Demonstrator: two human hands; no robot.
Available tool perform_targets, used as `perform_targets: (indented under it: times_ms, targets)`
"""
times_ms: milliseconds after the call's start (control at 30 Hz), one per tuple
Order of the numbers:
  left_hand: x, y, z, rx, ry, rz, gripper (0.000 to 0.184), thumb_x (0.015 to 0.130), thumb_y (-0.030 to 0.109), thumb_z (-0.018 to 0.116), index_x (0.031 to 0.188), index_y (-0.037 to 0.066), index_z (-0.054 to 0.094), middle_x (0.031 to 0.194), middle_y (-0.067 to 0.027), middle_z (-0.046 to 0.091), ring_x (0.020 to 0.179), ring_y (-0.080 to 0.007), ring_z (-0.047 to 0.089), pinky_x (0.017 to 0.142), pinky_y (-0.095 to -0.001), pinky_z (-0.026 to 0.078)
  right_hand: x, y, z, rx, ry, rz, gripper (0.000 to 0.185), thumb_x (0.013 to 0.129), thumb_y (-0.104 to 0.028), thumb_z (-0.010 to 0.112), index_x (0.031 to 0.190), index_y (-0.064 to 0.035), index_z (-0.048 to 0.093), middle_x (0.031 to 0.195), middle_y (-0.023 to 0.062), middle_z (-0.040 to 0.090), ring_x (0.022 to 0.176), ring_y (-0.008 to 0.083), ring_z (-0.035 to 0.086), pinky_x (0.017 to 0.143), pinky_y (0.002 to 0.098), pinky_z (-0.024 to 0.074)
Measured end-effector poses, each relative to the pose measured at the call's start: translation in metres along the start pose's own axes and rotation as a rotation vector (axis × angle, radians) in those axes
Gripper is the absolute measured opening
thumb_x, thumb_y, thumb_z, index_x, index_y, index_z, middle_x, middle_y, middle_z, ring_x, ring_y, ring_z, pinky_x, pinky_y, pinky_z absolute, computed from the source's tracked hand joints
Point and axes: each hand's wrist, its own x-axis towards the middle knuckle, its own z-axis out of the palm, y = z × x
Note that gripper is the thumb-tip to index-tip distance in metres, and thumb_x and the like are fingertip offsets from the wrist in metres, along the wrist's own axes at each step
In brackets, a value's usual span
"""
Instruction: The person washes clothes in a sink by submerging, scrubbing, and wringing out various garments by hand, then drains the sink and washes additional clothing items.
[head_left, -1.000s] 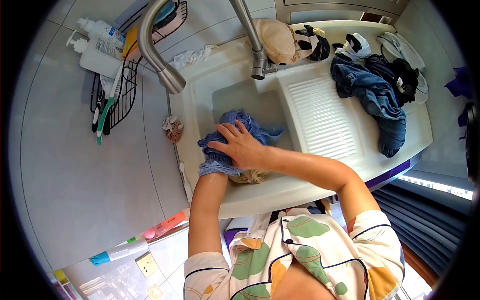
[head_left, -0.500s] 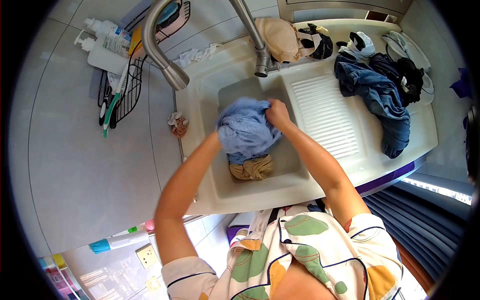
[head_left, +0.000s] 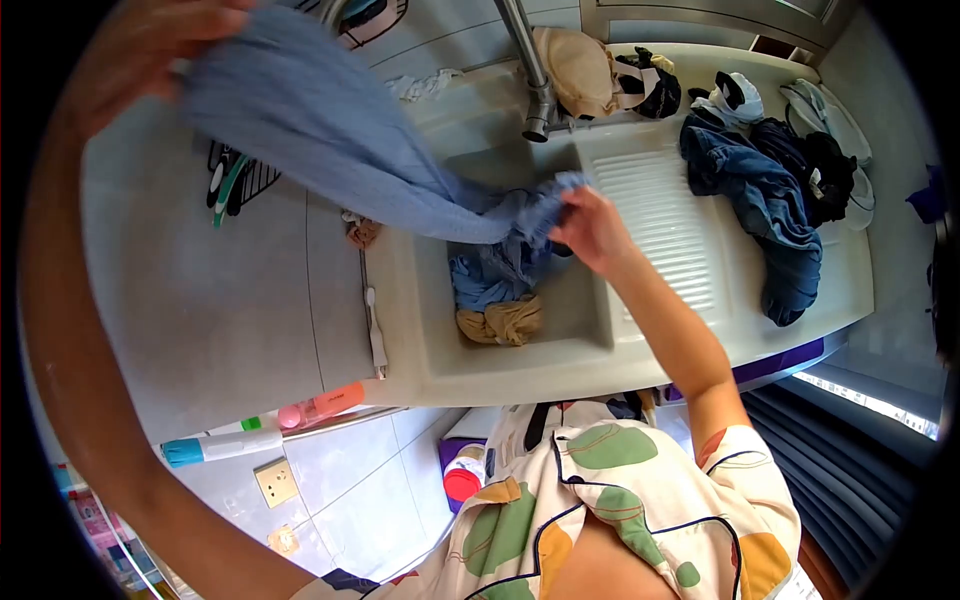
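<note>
A light blue garment (head_left: 330, 130), its kind not clear, is stretched slantwise across the laundry sink (head_left: 560, 375). My left hand (head_left: 150, 60), raised high at the upper left and partly blurred, grips one end. The bunched other end is pinched in my right hand (head_left: 592, 230), above the basin near the ribbed washboard (head_left: 655, 240). Beneath, in the basin, lie a brighter blue cloth (head_left: 480, 285) and a tan cloth (head_left: 500, 321). Part of the faucet is hidden behind the stretched garment.
Dark blue jeans (head_left: 765, 215) and black clothing (head_left: 828, 175) lie on the right ledge. A beige bra (head_left: 572, 72) sits behind the faucet stem (head_left: 525, 60). A white toothbrush (head_left: 375, 330) rests along the left rim. Green-handled brushes (head_left: 228, 190) hang from a wire rack.
My left hand has swung up and left, drawing the bundled blue garment out lengthwise. My right hand has moved slightly right and down, still gripping its end.
</note>
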Motion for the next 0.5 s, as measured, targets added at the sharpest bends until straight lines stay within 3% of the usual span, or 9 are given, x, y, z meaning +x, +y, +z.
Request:
perform_targets:
  times_ms: [100,167,200,233,267,300,367,467,500]
  targets:
    - [0.014,0.011,0.061,-0.095,-0.449,0.213,0.054,0.069,0.025,0.061,0.116,0.008,0.04,0.106,-0.0119,0.046,0.094,-0.0199,0.047,0.076,-0.0277,0.04,-0.009,-0.032,0.08,-0.298,-0.212,-0.129,0.02,0.074,-0.013,0.051,0.092,-0.0074,0.048,0.082,0.0019,0.048,0.078,0.0118,0.048,0.066,0.0245,0.0397]
    - [0.009,0.023,0.125,-0.231,-0.504,0.279,0.051,0.071,0.019,0.059,0.116,0.009,0.038,0.104,-0.0111,0.047,0.092,-0.0172,0.048,0.074,-0.0272,0.041,-0.006,-0.042,0.11,-0.426,-0.26,-0.148,0.022,0.073,-0.013,0.052,0.094,-0.0056,0.049,0.083,0.0022,0.047,0.08,0.0116,0.047,0.068,0.0232,0.0385]
    - [0.017,0.021,0.153,-0.235,-0.501,0.279,0.051,0.071,0.019,0.059,0.116,0.009,0.038,0.104,-0.0111,0.047,0.092,-0.0172,0.048,0.074,-0.0272,0.041,0.001,-0.047,0.118,-0.751,-0.325,-0.241,0.024,0.074,-0.015,0.053,0.095,-0.0028,0.049,0.086,0.0038,0.046,0.082,0.0124,0.046,0.069,0.0232,0.0371]
    - [0.027,0.017,0.178,-0.457,-0.254,0.35,0.048,0.071,0.016,0.058,0.115,0.009,0.038,0.102,-0.0098,0.048,0.09,-0.0163,0.049,0.073,-0.0278,0.042,0.005,-0.051,0.123,-1.076,-0.389,-0.334,0.027,0.075,-0.016,0.053,0.096,0.0,0.05,0.09,0.0055,0.046,0.085,0.0133,0.045,0.071,0.0232,0.0358]
    - [0.03,0.02,0.183,-0.672,-0.002,0.416,0.045,0.072,0.013,0.057,0.113,0.009,0.039,0.101,-0.0085,0.048,0.089,-0.0155,0.049,0.072,-0.0285,0.042,0.005,-0.055,0.125,-1.078,-0.389,-0.334,0.027,0.075,-0.016,0.053,0.096,0.0,0.05,0.09,0.0055,0.046,0.085,0.0133,0.045,0.071,0.0232,0.0358]
    - [0.033,0.017,0.18,-0.676,0.0,0.417,0.045,0.072,0.013,0.057,0.113,0.009,0.039,0.101,-0.0085,0.048,0.089,-0.0155,0.049,0.072,-0.0285,0.042,0.004,-0.06,0.126,-1.049,-0.448,-0.459,0.03,0.076,-0.02,0.053,0.096,0.0018,0.05,0.094,0.0075,0.045,0.088,0.015,0.044,0.074,0.025,0.0351]
    - [0.029,0.027,0.146,-1.109,-0.016,0.046,0.039,0.073,0.012,0.055,0.109,0.01,0.04,0.098,-0.0076,0.049,0.088,-0.0163,0.051,0.074,-0.0312,0.042,0.02,-0.058,0.117,-0.939,-0.537,-0.807,0.037,0.08,-0.029,0.048,0.1,0.0019,0.048,0.105,0.0117,0.043,0.098,0.0196,0.041,0.084,0.0281,0.031]
    - [0.042,0.01,0.098,-1.286,0.037,0.09,0.04,0.076,0.011,0.051,0.112,0.01,0.037,0.098,-0.0081,0.049,0.089,-0.0163,0.051,0.08,-0.033,0.04,0.049,-0.035,0.071,-0.901,-0.505,-0.851,0.037,0.082,-0.028,0.043,0.105,0.0004,0.045,0.107,0.0121,0.043,0.102,0.0208,0.04,0.089,0.029,0.0278]
    - [0.035,0.022,0.085,-1.354,0.186,0.045,0.028,0.073,0.007,0.049,0.099,0.008,0.043,0.087,-0.0089,0.049,0.085,-0.017,0.049,0.078,-0.0316,0.039,0.055,-0.041,0.055,-1.161,-0.611,-0.842,0.04,0.083,-0.029,0.041,0.113,-0.0016,0.039,0.111,0.0124,0.041,0.105,0.0217,0.039,0.091,0.0295,0.0257]
